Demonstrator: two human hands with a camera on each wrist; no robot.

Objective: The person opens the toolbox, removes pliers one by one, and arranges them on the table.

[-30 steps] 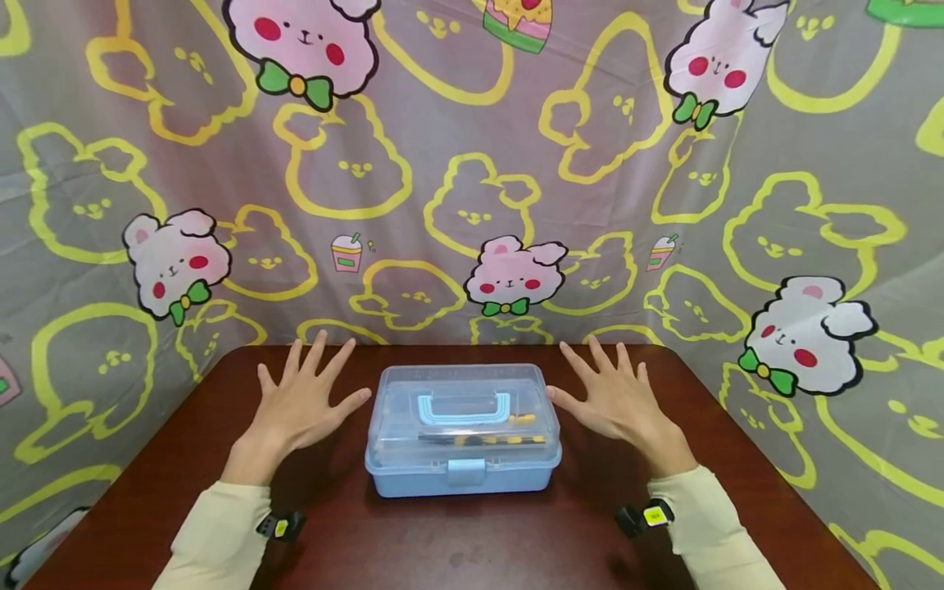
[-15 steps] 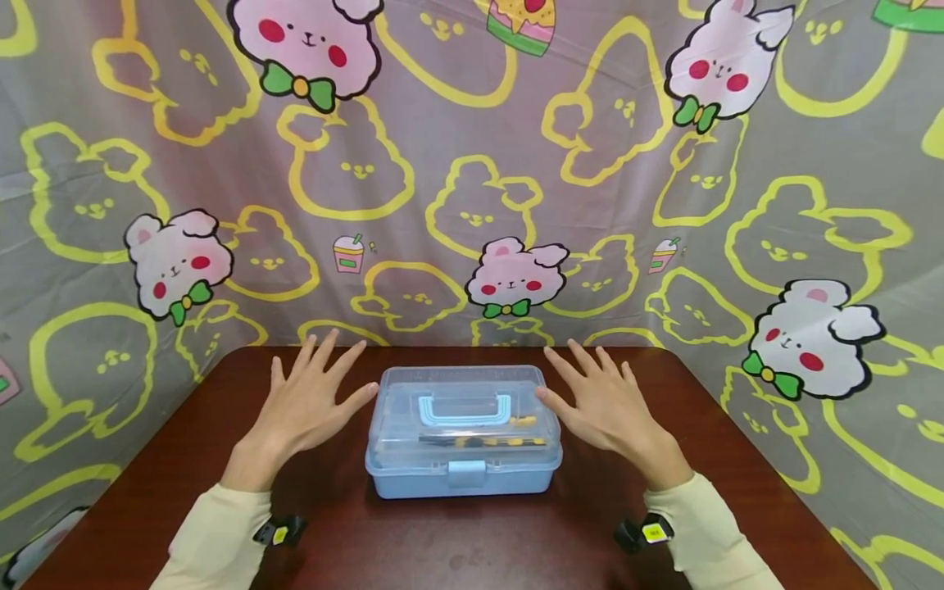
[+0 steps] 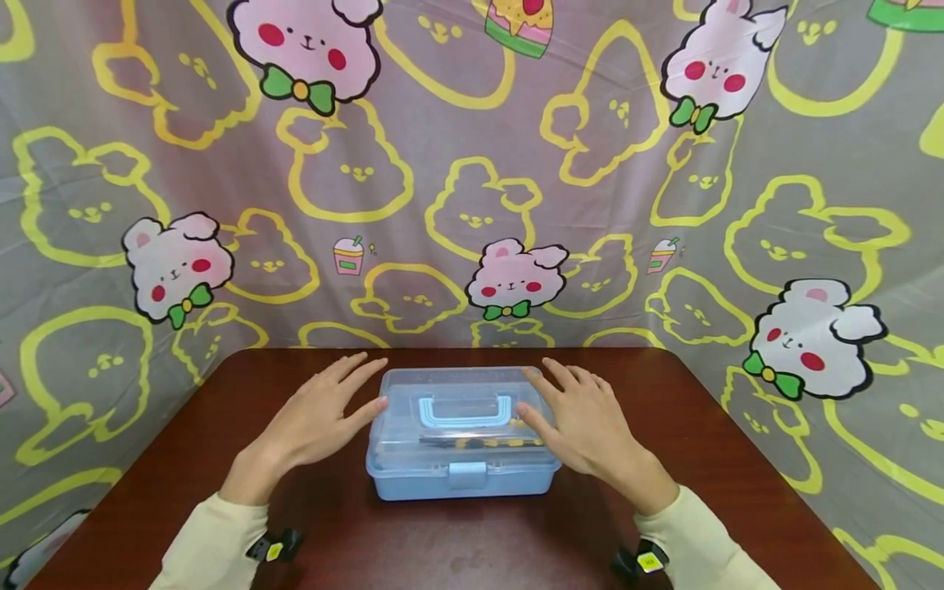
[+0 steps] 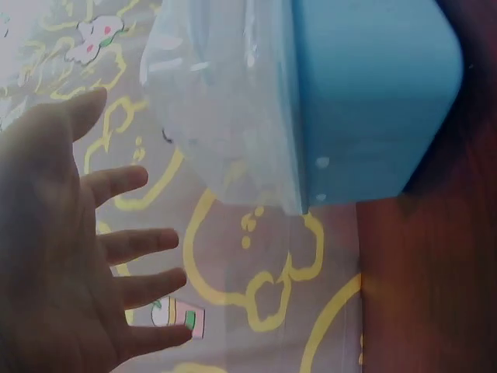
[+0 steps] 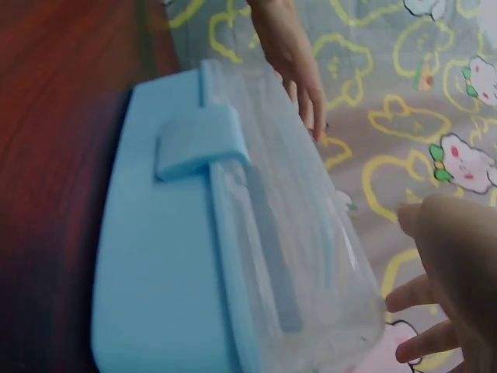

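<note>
A light blue plastic storage box (image 3: 413,485) with a clear lid sits closed on the table in the head view. Its blue carry handle (image 3: 465,421) lies on the lid, and a blue latch (image 3: 468,474) is at the front. Through the lid show slim dark and yellow items. My left hand (image 3: 317,422) hovers at the box's left side, fingers spread. On the other side my right hand (image 3: 586,418) overlaps the lid's right edge in the head view, its fingers extended. Both wrist views show the fingers apart from the box walls, with nothing held.
The dark red-brown wooden table (image 3: 442,549) reaches back to a grey curtain (image 3: 472,123) printed with yellow outlines and white bunnies, which also runs along both sides. A small dark device with a yellow screen is strapped at each wrist.
Both hands have moved inward toward the box from either side, the right one now overlapping its lid in view. The box stays in place, closed.
</note>
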